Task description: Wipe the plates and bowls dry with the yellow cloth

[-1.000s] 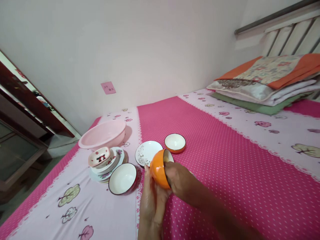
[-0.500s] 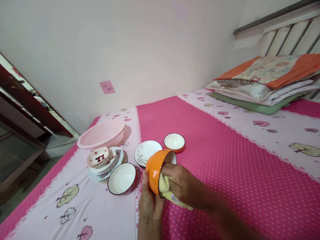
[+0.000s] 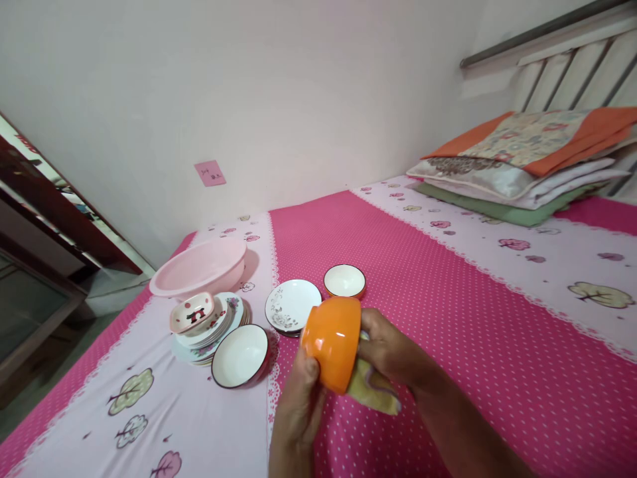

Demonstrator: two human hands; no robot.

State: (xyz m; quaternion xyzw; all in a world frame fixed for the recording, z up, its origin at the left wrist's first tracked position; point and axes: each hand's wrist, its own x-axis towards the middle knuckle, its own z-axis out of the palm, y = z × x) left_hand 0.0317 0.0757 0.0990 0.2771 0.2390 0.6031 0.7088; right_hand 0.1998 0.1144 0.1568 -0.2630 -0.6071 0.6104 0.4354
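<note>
A: Orange bowl (image 3: 330, 345)?
B: Six o'clock in view, off the bed, tipped, mouth toward three.
A: Left hand (image 3: 299, 388)?
B: Clamped on bowl's outside, at its eight.
A: Right hand (image 3: 384, 345)?
B: At rim, three o'clock, with yellow cloth (image 3: 372, 392); fingertips hidden, can't tell grip.
A: Floral plates (image 3: 294, 302)?
B: Bowl's ten-thirty.

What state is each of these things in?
Orange bowl: tipped sideways, gripped by left hand
Yellow cloth: bunched in right hand, part hanging
Far bowl: upright
Near bowl: upright
Dark-rimmed plates: stacked
Floral plates: stacked
Dish: upright atop floral plates
Pink basin: upright
Bedding: piled up
</note>
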